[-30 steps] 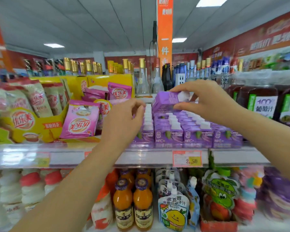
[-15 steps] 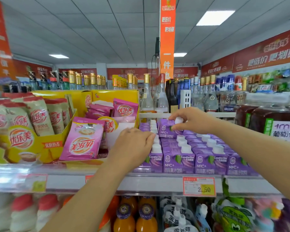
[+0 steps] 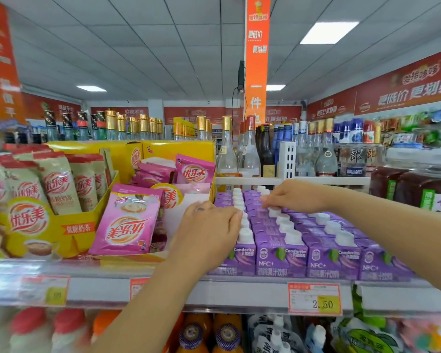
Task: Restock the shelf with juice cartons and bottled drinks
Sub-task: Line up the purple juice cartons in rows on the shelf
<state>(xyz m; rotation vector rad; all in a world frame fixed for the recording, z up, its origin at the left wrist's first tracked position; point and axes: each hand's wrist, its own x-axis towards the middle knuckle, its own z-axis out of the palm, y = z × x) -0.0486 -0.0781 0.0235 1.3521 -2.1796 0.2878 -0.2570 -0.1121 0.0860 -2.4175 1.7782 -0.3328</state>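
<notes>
Purple juice cartons (image 3: pixel 281 256) with white caps stand in several rows on the shelf (image 3: pixel 239 291), running back toward a white rail. My left hand (image 3: pixel 209 230) lies over the leftmost row near the front, its fingers curled down round the top of a carton (image 3: pixel 245 235). My right hand (image 3: pixel 294 197) reaches further back over the middle rows. Its bent fingertips pinch the white cap of a carton (image 3: pixel 274 212) that stands in line with the others. The thumbs of both hands are hidden.
A yellow display box (image 3: pixel 69 225) of pink and beige milk-tea sachets borders the cartons on the left. Dark juice jars (image 3: pixel 418 189) stand to the right, glass bottles (image 3: pixel 250 151) behind the rail. Orange drink bottles (image 3: pixel 209 332) and pouches fill the shelf below. A 2.50 price tag (image 3: pixel 315 299) hangs on the edge.
My right hand lowered the carton it held in the air and set it into the back of a row. My left hand stayed on the leftmost row. The view rose slightly.
</notes>
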